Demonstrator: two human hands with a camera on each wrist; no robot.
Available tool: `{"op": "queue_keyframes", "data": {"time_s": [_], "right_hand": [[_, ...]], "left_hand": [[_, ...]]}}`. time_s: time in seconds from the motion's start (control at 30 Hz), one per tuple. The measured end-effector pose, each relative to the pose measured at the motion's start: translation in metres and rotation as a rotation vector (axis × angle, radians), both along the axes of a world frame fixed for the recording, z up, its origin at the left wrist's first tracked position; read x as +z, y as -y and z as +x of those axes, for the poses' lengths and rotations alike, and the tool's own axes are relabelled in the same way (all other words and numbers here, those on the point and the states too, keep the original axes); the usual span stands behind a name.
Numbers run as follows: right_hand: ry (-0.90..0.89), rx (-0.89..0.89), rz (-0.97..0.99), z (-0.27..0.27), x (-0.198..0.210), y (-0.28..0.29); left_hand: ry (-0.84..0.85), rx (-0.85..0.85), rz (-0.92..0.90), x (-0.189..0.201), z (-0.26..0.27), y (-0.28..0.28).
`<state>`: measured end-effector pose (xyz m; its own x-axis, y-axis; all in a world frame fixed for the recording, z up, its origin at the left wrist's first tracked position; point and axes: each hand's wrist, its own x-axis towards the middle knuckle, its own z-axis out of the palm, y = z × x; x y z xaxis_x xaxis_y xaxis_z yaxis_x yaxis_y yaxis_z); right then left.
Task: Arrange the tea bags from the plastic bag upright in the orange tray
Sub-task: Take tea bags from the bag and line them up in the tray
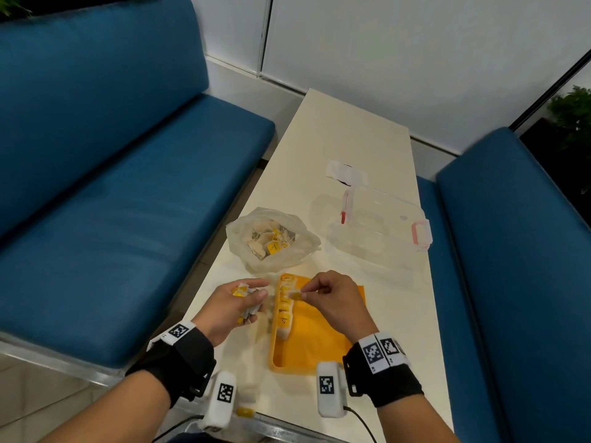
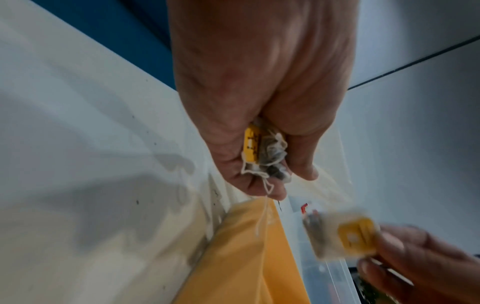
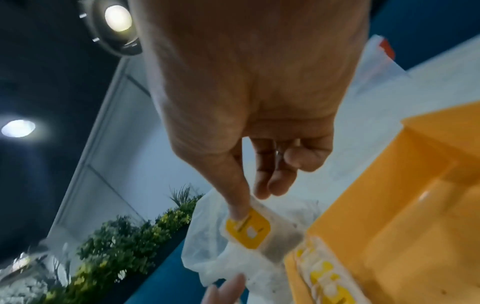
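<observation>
Over the table [image 1: 358, 135], left hand [image 1: 230, 306] clutches tea bags [image 1: 244, 290]; right hand [image 1: 335, 298] pinches one tea bag [image 1: 295, 295].

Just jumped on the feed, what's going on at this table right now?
A person is filling an orange tray with tea bags. The left hand holds a small bunch of tea bags beside the tray, while the right hand pinches a single tea bag above the row of tea bags already standing along the tray's left wall. More wait in the plastic bag.
</observation>
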<state>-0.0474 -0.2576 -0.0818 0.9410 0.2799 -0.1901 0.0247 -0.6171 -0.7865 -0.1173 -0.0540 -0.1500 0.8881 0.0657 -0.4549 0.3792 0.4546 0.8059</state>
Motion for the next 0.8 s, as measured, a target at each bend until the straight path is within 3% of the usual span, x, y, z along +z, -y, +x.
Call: {"op": "queue_keyframes", "data": {"time_s": [0.33,0.8], "right_hand": [[-0.036,-0.034,-0.008,-0.006,-0.021,0.022],[-0.344,-0.003,0.089,-0.026,-0.06,0.038]], "left_hand": [[-0.047,0.052,0.026,-0.008,-0.003,-0.02],[-0.096,-0.083,0.199,-0.011,-0.006,0.006]]}}
